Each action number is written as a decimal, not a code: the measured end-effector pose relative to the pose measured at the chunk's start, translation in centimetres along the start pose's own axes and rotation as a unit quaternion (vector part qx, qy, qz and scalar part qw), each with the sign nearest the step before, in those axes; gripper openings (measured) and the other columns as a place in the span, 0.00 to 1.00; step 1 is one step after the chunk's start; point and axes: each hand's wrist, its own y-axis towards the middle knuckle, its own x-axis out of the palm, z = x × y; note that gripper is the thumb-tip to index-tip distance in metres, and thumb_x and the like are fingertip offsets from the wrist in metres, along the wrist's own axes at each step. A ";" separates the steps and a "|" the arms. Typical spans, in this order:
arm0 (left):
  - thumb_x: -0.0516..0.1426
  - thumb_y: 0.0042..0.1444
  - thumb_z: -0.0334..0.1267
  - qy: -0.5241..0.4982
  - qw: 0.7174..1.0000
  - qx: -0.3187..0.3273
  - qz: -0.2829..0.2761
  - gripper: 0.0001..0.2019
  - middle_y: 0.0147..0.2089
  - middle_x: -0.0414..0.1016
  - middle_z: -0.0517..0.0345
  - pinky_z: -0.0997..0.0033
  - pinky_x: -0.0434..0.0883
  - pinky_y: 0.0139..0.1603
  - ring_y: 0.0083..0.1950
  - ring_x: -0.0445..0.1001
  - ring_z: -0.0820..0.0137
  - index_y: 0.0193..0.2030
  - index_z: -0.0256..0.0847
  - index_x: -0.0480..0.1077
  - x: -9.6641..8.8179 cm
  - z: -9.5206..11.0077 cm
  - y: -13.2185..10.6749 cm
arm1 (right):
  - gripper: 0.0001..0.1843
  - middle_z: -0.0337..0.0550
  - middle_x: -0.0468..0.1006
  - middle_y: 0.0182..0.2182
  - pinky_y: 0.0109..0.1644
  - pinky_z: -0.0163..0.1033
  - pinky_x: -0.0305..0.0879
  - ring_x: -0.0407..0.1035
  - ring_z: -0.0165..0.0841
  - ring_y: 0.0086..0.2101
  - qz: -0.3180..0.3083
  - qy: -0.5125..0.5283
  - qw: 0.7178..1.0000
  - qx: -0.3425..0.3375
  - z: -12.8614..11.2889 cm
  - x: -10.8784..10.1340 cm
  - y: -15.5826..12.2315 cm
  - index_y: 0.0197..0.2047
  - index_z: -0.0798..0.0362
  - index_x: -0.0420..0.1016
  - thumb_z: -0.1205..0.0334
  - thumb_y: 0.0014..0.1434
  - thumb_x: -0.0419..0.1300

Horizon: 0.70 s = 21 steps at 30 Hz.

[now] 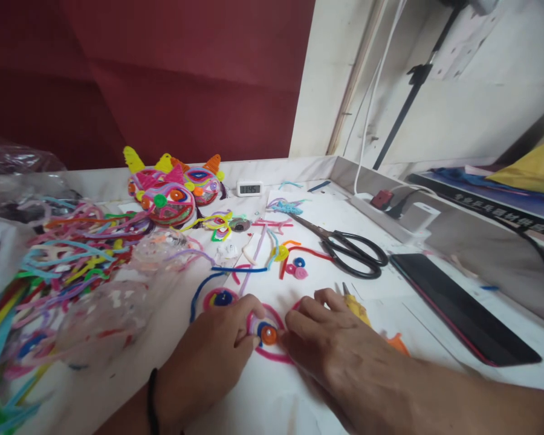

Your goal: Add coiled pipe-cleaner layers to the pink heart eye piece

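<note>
My left hand (213,350) and my right hand (330,344) meet over a small pipe-cleaner coil (266,331) with an orange centre, blue and white rings and a pink outer loop (272,356). Fingertips of both hands pinch the coil against the white table. A second coil (222,297), blue inside red and pink, lies just beyond my left hand with a blue pipe cleaner (204,284) curving from it. Small pink and blue coils (298,267) lie further back.
Black scissors (349,248) lie behind my right hand, a dark phone (462,308) at the right. A heap of coloured pipe cleaners (49,260) in plastic wrap fills the left. Finished colourful masks (172,190) and a small digital clock (249,188) stand at the back. A yellow tool (356,305) lies under my right hand.
</note>
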 end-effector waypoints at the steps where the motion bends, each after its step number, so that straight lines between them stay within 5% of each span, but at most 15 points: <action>1: 0.51 0.51 0.32 -0.002 1.000 0.004 0.005 0.09 0.20 0.59 0.69 0.71 0.51 0.24 0.24 0.60 0.72 0.38 0.47 0.66 0.0 -0.1 -0.1 | 0.09 0.45 0.69 0.38 0.39 0.47 0.46 0.57 0.40 0.37 -0.005 0.001 1.000 -0.003 0.0 -0.1 0.0 0.39 0.54 0.71 0.62 0.54 0.62; 9: 0.51 0.49 0.30 -0.050 0.997 0.037 0.041 0.14 0.18 0.57 0.71 0.73 0.51 0.24 0.22 0.59 0.73 0.42 0.47 0.66 0.5 -0.5 -0.3 | 0.04 0.44 0.68 0.35 0.38 0.47 0.46 0.57 0.38 0.34 0.005 0.018 1.000 0.012 -0.3 -0.3 0.0 0.33 0.55 0.70 0.68 0.51 0.60; 21: 0.52 0.50 0.31 -0.056 0.995 0.052 0.069 0.10 0.18 0.55 0.72 0.73 0.50 0.22 0.21 0.58 0.74 0.40 0.45 0.66 0.8 -0.6 -0.3 | 0.11 0.45 0.70 0.38 0.42 0.49 0.52 0.61 0.40 0.37 -0.042 0.001 0.999 0.019 -0.7 -1.2 0.3 0.37 0.55 0.71 0.69 0.46 0.62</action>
